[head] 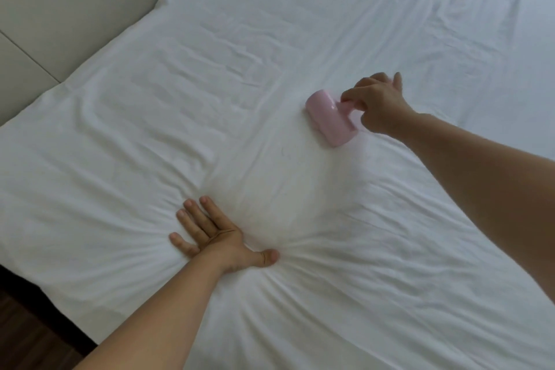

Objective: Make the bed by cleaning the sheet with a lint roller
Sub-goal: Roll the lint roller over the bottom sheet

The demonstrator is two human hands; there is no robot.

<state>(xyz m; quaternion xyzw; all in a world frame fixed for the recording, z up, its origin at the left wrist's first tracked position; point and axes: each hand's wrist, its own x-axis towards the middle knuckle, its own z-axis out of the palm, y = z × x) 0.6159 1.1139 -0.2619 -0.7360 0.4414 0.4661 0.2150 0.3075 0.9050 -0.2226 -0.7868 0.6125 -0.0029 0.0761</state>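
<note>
Your right hand (377,105) grips the short handle of the small pink plastic lint roller (329,117), fingers curled round it, with the drum lying on the white cotton bed sheet (240,69) a little right of the middle of the bed. Your left hand (214,233) presses flat on the sheet nearer to you, fingers straight and spread, thumb out; it holds nothing.

The roller looks light and rigid, so it should take little effort to steer; the handle where you already hold it is the right place, since the drum has to turn freely and its surface is probably sticky. Keep your fingers off the drum.

The sheet is the awkward part. It is thin, soft and loose, and creases fan out from under your left palm, which suggests it drags easily. Expect it to bunch ahead of the drum unless the flat hand keeps it taut. More wrinkles lie across the far right of the sheet.

The mattress gives under pressure, so push lightly. Beyond the bed's left edge stands a pale padded panel (45,9), and dark wood flooring (27,333) shows at the near left corner.
</note>
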